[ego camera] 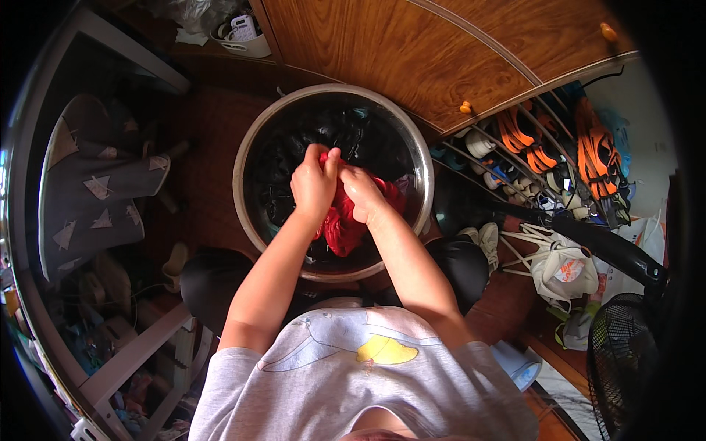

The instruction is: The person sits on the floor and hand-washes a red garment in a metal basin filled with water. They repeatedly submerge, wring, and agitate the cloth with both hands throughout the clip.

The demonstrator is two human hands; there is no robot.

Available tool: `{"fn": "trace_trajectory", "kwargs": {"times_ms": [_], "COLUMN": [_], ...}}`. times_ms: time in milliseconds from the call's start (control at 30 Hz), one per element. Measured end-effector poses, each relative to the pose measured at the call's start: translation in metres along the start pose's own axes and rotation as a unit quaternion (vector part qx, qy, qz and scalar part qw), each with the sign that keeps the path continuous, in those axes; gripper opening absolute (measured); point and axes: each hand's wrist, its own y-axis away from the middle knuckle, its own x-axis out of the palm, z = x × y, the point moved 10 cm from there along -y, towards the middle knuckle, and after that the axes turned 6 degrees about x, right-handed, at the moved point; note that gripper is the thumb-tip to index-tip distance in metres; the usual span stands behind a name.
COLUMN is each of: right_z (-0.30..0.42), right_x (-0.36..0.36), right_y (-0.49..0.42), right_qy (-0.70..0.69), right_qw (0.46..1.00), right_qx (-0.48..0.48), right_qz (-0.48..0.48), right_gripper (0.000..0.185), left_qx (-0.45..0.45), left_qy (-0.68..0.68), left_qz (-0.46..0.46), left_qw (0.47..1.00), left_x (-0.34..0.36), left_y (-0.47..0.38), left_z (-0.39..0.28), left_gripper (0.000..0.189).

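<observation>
Both hands are over a round metal basin (pixel 251 220) that stands on the floor between my knees. My left hand (pixel 313 182) grips a wet red cloth (pixel 345 229), thumb pointing up. Close beside it on the right, my right hand (pixel 361 190) clutches the same cloth, its skin wet. Folds of the cloth hang below and to the right of the hands. Dark, shiny wet fabric (pixel 342 127) fills much of the basin around it. Where the dark fabric ends and the water begins, I cannot tell.
A wooden cabinet (pixel 375 49) borders the basin's far side. To the right are a shoe rack (pixel 529 160), a folded white-legged stool (pixel 524 256) and a black fan (pixel 620 353). A grey patterned chair (pixel 105 193) stands left. Slippers (pixel 176 264) lie on the floor.
</observation>
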Motion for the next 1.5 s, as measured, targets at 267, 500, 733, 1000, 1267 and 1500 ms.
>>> {"fn": "trace_trajectory", "kwargs": {"times_ms": [267,500,733,1000,1267,1500], "right_z": [0.054,0.048,0.051,0.037,-0.021,-0.006], "right_x": [-0.011,-0.004,-0.030,-0.039,-0.022,0.030], "right_y": [0.019,0.026,0.014,0.010,0.001,0.002], "right_qy": [0.411,0.321,0.604,0.594,-0.172,-0.220], "right_qw": [0.887,0.945,0.719,0.697,0.977,0.952], "right_qx": [-0.131,-0.059,-0.146,-0.168,-0.058,-0.045], "right_qz": [-0.167,-0.037,-0.312,-0.365,-0.113,0.206], "right_gripper": [0.030,0.027,0.027,0.025,0.029,0.031], "left_qx": [-0.050,-0.259,0.075,0.098,0.152,0.115], "left_qy": [0.217,0.391,-0.164,-0.195,0.019,-0.009], "left_qz": [0.188,0.122,0.218,0.243,0.164,0.103], "left_qw": [0.957,0.875,0.959,0.945,0.974,0.988], "left_x": [0.026,0.015,0.054,0.069,0.029,0.016], "left_y": [-0.021,-0.022,0.015,0.013,0.014,0.013], "left_z": [0.039,0.097,0.061,0.061,-0.028,-0.031], "left_gripper": [0.028,0.027,0.023,0.020,0.018,0.025]}}
